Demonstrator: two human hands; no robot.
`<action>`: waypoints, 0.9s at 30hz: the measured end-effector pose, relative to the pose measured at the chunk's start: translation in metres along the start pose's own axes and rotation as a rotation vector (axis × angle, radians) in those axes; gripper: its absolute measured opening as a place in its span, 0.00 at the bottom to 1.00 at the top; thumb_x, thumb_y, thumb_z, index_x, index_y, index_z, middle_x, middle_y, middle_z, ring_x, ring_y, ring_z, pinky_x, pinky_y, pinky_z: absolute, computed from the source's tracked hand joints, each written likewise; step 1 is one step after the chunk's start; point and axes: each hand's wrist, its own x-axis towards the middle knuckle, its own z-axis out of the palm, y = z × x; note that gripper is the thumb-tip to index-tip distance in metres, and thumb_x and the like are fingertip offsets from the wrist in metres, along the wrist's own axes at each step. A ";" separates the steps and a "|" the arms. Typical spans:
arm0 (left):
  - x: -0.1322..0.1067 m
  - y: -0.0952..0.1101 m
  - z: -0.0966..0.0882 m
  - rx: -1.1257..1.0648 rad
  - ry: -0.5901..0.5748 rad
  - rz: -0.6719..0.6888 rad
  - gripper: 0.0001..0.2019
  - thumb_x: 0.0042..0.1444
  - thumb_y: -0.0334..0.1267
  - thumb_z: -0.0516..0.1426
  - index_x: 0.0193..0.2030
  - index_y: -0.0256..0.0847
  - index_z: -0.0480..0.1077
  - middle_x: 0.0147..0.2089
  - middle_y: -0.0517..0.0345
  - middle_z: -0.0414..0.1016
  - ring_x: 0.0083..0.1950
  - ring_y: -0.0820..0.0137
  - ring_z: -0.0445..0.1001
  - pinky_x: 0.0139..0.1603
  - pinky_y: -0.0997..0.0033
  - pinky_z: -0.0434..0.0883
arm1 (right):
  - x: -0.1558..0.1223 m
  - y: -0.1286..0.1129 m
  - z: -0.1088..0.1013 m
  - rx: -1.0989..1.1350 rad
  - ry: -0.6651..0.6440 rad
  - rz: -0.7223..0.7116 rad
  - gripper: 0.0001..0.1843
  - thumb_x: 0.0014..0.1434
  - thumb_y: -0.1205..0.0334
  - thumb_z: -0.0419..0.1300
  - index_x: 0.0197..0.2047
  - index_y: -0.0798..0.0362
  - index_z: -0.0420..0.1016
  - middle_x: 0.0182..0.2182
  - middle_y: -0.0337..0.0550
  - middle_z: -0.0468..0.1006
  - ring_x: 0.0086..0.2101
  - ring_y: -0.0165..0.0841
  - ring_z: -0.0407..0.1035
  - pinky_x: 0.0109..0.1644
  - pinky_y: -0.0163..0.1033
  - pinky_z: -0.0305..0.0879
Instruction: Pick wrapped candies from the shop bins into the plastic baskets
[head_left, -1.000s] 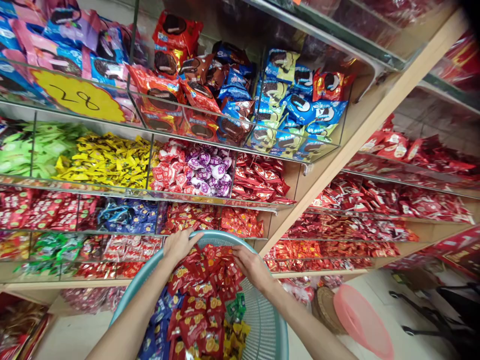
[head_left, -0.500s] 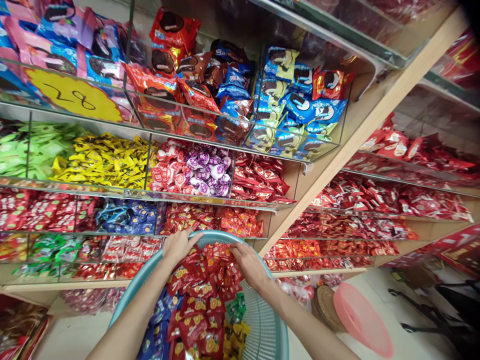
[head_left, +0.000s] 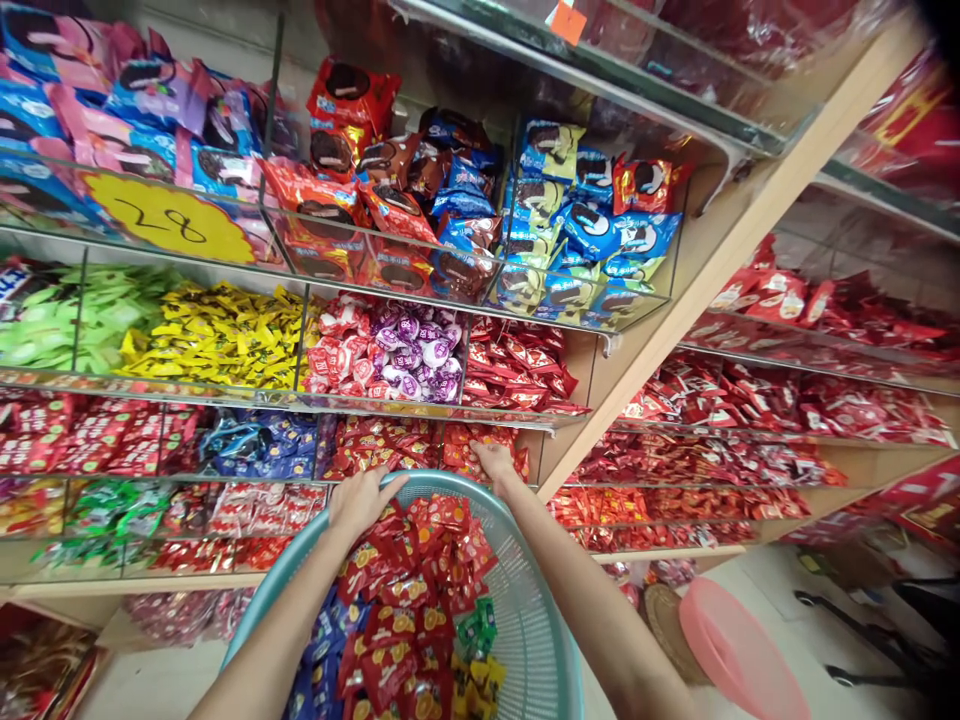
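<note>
A teal plastic basket (head_left: 551, 600) stands in front of me, its far rim against the lower shelves. My left hand (head_left: 364, 503) grips the rim at its far left, thumb lying along the edge. Inside lie red candy packets with orange pictures (head_left: 394, 625), blue packets (head_left: 319, 650), a few green ones (head_left: 476, 628) and some yellow ones (head_left: 480, 685). Beyond the rim, my right hand (head_left: 496, 465) reaches into a shelf bin of small red packets (head_left: 480, 440). Its fingers are apart and touch the packets; nothing shows between them.
Glass-fronted shelves hold yellow candies (head_left: 225, 335), purple-and-white candies (head_left: 420, 345) and cookie packs (head_left: 592, 230). A yellow price tag (head_left: 169, 218) reads 28. The slanting wooden post (head_left: 675, 325) rises right of my right hand. A pink basin (head_left: 739, 650) stands on the floor at right.
My right hand has moved from inside the basket up over the far rim to the shelf bin. The left hand stays on the rim. The view has shifted slightly.
</note>
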 end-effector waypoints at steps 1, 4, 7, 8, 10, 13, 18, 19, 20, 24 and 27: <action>0.000 0.000 0.000 -0.002 -0.002 -0.001 0.34 0.52 0.65 0.34 0.41 0.47 0.71 0.35 0.49 0.78 0.38 0.57 0.75 0.35 0.66 0.66 | 0.006 -0.001 0.003 0.030 -0.001 0.052 0.17 0.57 0.59 0.51 0.18 0.53 0.62 0.12 0.36 0.66 0.12 0.25 0.56 0.14 0.31 0.51; 0.000 0.000 0.000 -0.007 -0.004 0.003 0.33 0.53 0.65 0.34 0.41 0.46 0.71 0.35 0.49 0.78 0.38 0.57 0.75 0.35 0.66 0.66 | 0.016 -0.004 0.010 0.109 0.004 0.157 0.18 0.57 0.59 0.53 0.18 0.54 0.61 0.11 0.32 0.64 0.10 0.22 0.53 0.13 0.29 0.47; 0.000 -0.001 0.000 -0.003 0.006 0.004 0.33 0.53 0.64 0.35 0.42 0.47 0.71 0.36 0.49 0.78 0.38 0.57 0.75 0.35 0.65 0.66 | 0.018 -0.003 0.013 0.182 0.023 0.185 0.16 0.55 0.61 0.57 0.19 0.55 0.60 0.12 0.29 0.63 0.10 0.19 0.51 0.13 0.27 0.46; 0.000 -0.001 0.000 -0.001 0.007 0.004 0.33 0.53 0.64 0.35 0.42 0.47 0.71 0.36 0.48 0.78 0.38 0.57 0.75 0.35 0.65 0.66 | 0.017 -0.002 0.013 0.208 0.032 0.175 0.16 0.53 0.61 0.58 0.19 0.55 0.59 0.12 0.29 0.64 0.10 0.19 0.51 0.13 0.27 0.46; 0.000 -0.001 0.000 0.003 0.004 0.004 0.34 0.53 0.65 0.34 0.42 0.47 0.71 0.35 0.48 0.78 0.38 0.57 0.76 0.35 0.65 0.66 | 0.014 0.000 0.011 0.264 0.050 0.127 0.16 0.50 0.59 0.60 0.18 0.53 0.59 0.12 0.30 0.65 0.10 0.21 0.52 0.13 0.29 0.46; 0.001 -0.001 0.000 0.008 0.005 0.005 0.34 0.52 0.66 0.34 0.43 0.47 0.71 0.35 0.48 0.78 0.38 0.56 0.76 0.35 0.64 0.66 | 0.007 0.005 0.004 0.336 0.070 0.019 0.16 0.45 0.53 0.62 0.20 0.52 0.61 0.12 0.32 0.66 0.12 0.23 0.57 0.13 0.30 0.50; 0.002 -0.001 0.003 0.007 0.016 0.013 0.35 0.52 0.65 0.33 0.44 0.48 0.71 0.36 0.48 0.78 0.38 0.55 0.76 0.35 0.64 0.66 | -0.012 0.009 -0.016 0.397 0.052 -0.142 0.19 0.40 0.47 0.64 0.25 0.53 0.65 0.14 0.31 0.68 0.15 0.25 0.63 0.17 0.29 0.56; 0.002 -0.001 0.003 0.006 0.019 0.016 0.34 0.52 0.65 0.33 0.43 0.48 0.71 0.36 0.48 0.78 0.38 0.55 0.76 0.35 0.64 0.66 | -0.017 0.009 -0.020 0.402 0.037 -0.161 0.20 0.40 0.47 0.64 0.26 0.53 0.65 0.15 0.32 0.69 0.16 0.25 0.64 0.18 0.29 0.58; 0.002 0.000 0.003 0.006 0.022 0.019 0.34 0.52 0.65 0.33 0.43 0.48 0.71 0.36 0.49 0.78 0.38 0.55 0.76 0.35 0.63 0.66 | -0.023 0.010 -0.023 0.407 0.018 -0.175 0.20 0.40 0.47 0.64 0.27 0.54 0.66 0.16 0.32 0.70 0.17 0.26 0.65 0.19 0.29 0.59; 0.001 0.000 0.001 0.011 0.017 0.018 0.34 0.52 0.65 0.33 0.42 0.47 0.71 0.35 0.49 0.78 0.38 0.55 0.76 0.34 0.64 0.66 | -0.052 0.009 -0.030 0.434 -0.060 -0.198 0.20 0.43 0.46 0.64 0.29 0.54 0.66 0.19 0.34 0.71 0.20 0.29 0.70 0.22 0.30 0.63; 0.001 -0.001 0.001 0.008 0.003 0.017 0.34 0.52 0.65 0.33 0.41 0.46 0.71 0.35 0.48 0.78 0.37 0.56 0.76 0.34 0.65 0.66 | -0.076 0.008 -0.030 0.477 -0.094 -0.213 0.19 0.44 0.47 0.64 0.29 0.53 0.64 0.21 0.33 0.69 0.22 0.30 0.72 0.22 0.31 0.65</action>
